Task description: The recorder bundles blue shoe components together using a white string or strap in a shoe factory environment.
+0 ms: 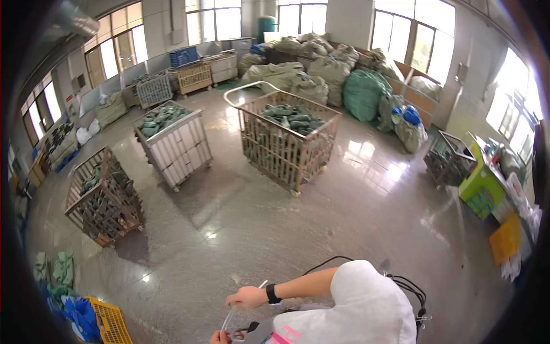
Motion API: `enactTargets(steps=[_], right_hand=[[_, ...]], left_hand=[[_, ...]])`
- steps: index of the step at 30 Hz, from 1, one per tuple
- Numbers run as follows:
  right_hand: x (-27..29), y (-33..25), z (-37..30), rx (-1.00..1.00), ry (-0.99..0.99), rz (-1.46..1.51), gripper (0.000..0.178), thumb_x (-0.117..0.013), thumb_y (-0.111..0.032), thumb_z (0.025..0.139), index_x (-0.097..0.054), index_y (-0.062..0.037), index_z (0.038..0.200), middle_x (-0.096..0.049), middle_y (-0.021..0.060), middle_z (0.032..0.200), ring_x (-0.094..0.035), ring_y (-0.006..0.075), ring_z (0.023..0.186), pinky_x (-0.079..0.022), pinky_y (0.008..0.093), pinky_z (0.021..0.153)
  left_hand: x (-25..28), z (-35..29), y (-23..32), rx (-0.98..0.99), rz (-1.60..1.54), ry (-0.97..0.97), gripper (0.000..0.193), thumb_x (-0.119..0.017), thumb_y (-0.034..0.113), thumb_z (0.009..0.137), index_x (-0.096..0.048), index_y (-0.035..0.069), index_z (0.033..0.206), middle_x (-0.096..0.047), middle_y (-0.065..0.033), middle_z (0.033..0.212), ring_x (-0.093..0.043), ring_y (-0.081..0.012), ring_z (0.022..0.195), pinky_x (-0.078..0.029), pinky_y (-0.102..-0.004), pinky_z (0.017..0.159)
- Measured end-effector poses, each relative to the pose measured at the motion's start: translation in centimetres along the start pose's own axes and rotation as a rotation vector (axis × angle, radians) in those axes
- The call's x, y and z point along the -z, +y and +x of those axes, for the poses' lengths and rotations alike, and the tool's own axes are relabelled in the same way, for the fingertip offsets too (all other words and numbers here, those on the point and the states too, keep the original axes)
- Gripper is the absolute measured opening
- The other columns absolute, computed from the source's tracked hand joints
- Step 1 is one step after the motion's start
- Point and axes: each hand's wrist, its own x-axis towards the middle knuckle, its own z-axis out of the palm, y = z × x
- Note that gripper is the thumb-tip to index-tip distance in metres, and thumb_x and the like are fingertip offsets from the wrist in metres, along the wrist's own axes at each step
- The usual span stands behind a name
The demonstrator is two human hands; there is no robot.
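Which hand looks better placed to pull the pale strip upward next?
Probably the right hand: it sits higher and appears closed on the strip. The left hand is lower, by the strip's lower visible part, and partly cut off by the picture's edge.

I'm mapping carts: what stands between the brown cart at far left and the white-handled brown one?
In the head view, a white-sided cart piled with green items.

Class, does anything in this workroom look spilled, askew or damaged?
Nothing clearly stands out. The handled cart, white-panelled cart and left-hand slatted cart stand upright, loads inside, with nothing visibly spilled around them; their apparent lean fits the wide lens's bending.
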Motion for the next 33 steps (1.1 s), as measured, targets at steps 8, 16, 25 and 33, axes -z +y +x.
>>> enactTargets(steps=[8,16,25,33], right_hand=[[-9.0,3.2,17.9,-0.133,-0.299,-0.364,0.024,-0.045,-0.015,0.082,-0.063,-0.008,0.096,-0.062,0.0199,0.085,-0.06,0.0334,0.081,-0.045,0.0409,0.069],[-14.1,-2.6,39.8,-0.537,0.318,0.886,0.033,-0.056,-0.037,0.085,-0.06,-0.0049,0.079,-0.051,-0.0032,0.06,-0.044,0.0071,0.053,-0.035,0.0234,0.047],[-15.6,0.0,56.1,-0.086,-0.384,0.375,0.038,-0.058,-0.035,0.083,-0.055,-0.0015,0.064,-0.049,0.0023,0.053,-0.042,0.0113,0.048,-0.032,0.0281,0.045],[-16.3,-1.8,74.5,0.182,-0.459,0.065,0.028,-0.063,-0.023,0.072,-0.055,0.0025,0.063,-0.048,0.013,0.05,-0.043,0.0192,0.045,-0.033,0.0362,0.045]], left_hand=[[17.4,5.7,-3.6,0.027,-0.331,-0.013,0.032,-0.045,0.028,0.091,-0.057,0.002,0.076,-0.055,-0.0043,0.064,-0.049,-0.0124,0.061,-0.04,-0.0281,0.059],[28.4,14.6,-7.3,-0.005,-0.439,-0.137,0.029,-0.048,0.025,0.089,-0.057,0.0,0.079,-0.055,-0.0045,0.065,-0.049,-0.0163,0.062,-0.04,-0.0325,0.059],[42.6,26.5,-16.3,0.245,-1.443,0.099,0.016,-0.045,0.018,0.09,-0.055,0.007,0.084,-0.035,0.0025,0.058,-0.038,-0.011,0.053,-0.039,-0.026,0.053],[54.1,33.5,-15.6,0.1,-0.25,0.111,0.042,-0.045,0.018,0.092,-0.036,0.007,0.131,-0.053,-0.003,0.074,-0.045,-0.0102,0.063,-0.04,-0.0235,0.058]])
